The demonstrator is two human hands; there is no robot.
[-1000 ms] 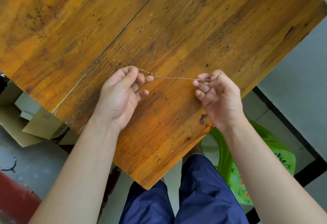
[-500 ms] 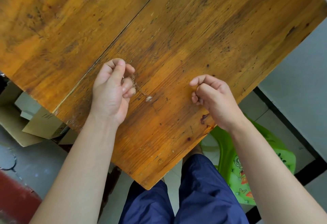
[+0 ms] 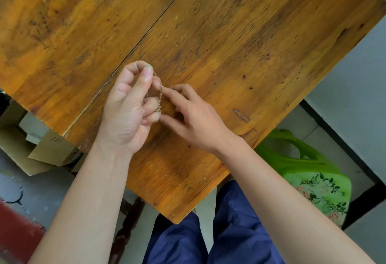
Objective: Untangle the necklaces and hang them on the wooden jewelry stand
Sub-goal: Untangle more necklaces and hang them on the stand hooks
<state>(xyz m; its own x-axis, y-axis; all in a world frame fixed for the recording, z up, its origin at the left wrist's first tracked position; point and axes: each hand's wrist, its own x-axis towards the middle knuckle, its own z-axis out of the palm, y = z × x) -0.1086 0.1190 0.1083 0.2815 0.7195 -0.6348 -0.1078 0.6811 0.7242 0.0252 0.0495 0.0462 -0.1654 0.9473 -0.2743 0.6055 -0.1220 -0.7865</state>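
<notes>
Over the tabletop (image 3: 229, 44), near its front corner, my left hand (image 3: 125, 115) pinches a thin necklace (image 3: 160, 94), fingers (image 3: 150, 105) curled with it looped across them. My right hand (image 3: 196, 121) is spread, forefinger touching the necklace, holding nothing. I judge untangling unfinished and nothing hung: no stand in view. Boxes (image 3: 41, 149) and a green stool (image 3: 302, 169) sit below, clear of the work

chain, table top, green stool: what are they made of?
chain: thin gold-coloured links, likely metal; alloy not tellable.
table top: wood, glossy orange varnish, visible grain and plank seam.
green stool: probably moulded plastic, smooth bright green, printed floral seat.
</notes>
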